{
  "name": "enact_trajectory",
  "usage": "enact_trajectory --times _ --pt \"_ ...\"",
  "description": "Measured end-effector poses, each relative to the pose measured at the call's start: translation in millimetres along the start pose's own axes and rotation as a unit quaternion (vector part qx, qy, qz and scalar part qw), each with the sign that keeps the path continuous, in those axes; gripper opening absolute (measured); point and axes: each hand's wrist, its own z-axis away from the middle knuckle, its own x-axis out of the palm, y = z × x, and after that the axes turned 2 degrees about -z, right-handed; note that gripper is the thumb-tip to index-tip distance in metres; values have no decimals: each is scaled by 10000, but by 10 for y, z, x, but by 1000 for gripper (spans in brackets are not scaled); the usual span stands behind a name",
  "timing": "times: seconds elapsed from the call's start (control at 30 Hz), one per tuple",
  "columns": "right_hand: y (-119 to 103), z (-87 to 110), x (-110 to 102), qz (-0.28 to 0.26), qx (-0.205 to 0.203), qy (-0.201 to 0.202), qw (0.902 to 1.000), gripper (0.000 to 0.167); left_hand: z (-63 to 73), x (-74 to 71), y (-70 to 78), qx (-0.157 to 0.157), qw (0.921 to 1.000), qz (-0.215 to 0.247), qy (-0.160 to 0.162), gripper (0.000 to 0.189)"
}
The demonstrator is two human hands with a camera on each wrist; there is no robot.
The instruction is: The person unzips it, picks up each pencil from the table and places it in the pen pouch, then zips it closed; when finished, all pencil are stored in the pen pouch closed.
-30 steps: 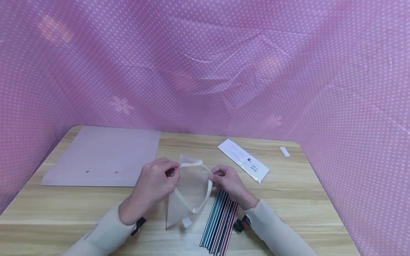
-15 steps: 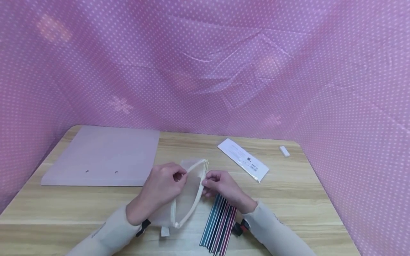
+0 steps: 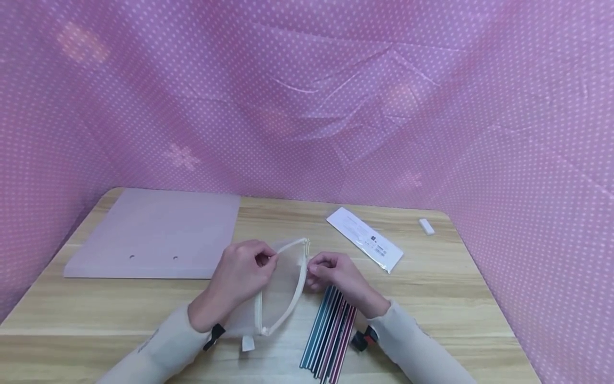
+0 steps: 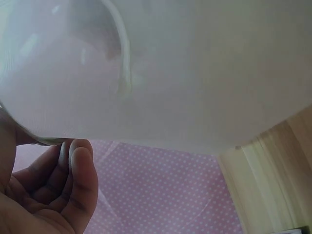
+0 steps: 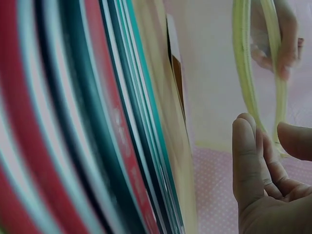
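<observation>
A translucent zip pouch (image 3: 283, 288) with a cream zipper stands with its mouth spread between my hands. My left hand (image 3: 244, 269) pinches the pouch's left rim between thumb and finger. In the left wrist view the pouch's cloudy side fills the upper part above my curled fingers (image 4: 83, 185). My right hand (image 3: 338, 274) is right at the other zipper edge. The right wrist view shows its thumb and forefinger apart, close to the yellowish zipper (image 5: 246, 73). Beneath the right hand lies a row of several teal and dark red striped pencils (image 3: 326, 341).
A large pale sheet-like folder (image 3: 158, 229) with two holes lies at the back left of the wooden table (image 3: 120, 306). Toward the back right is a white packet (image 3: 364, 240) in clear wrap, with a small white block (image 3: 426, 226) beyond it. Pink dotted cloth (image 3: 307, 106) surrounds the table.
The pouch has swung and shifted left, and its mouth has narrowed. My left hand has moved slightly right with its rim. My right fingers have come away from the pouch edge.
</observation>
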Motion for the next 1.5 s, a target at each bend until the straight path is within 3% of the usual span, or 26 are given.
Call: enact_trajectory --times 0.23,0.37,0.47,0.6,0.73,0.93,1.17,1.33,1.5 --pt "1 63 -123 259 -228 -59 9994 31 -17 -5 -24 -236 9997 4 -96 7" --pt "-3 88 -174 798 -327 -110 9962 27 -21 -9 -33 -271 9996 45 -77 8" --pt "10 86 -212 1282 -551 -362 9895 25 -22 -6 -47 -243 9997 57 -27 9" --pt "38 64 -252 1769 -944 -1000 9746 25 -23 -1 -56 -191 9998 63 5 9" --pt "54 49 -270 2369 -1158 -1638 9506 28 -18 6 -60 -168 9998 74 11 9" --pt "51 61 -270 3574 -1451 -2319 8930 32 -11 11 -59 -218 9997 71 -34 9" --pt "47 64 -254 4523 -1800 -2731 8297 39 -9 11 -55 -175 9998 85 -61 8" --pt "58 32 -263 4761 -2079 -2875 8047 43 -11 12 -48 -213 9996 117 -135 8" --pt "75 3 -255 4760 -2138 -2997 7987 43 0 16 -47 -246 9995 131 -148 8"
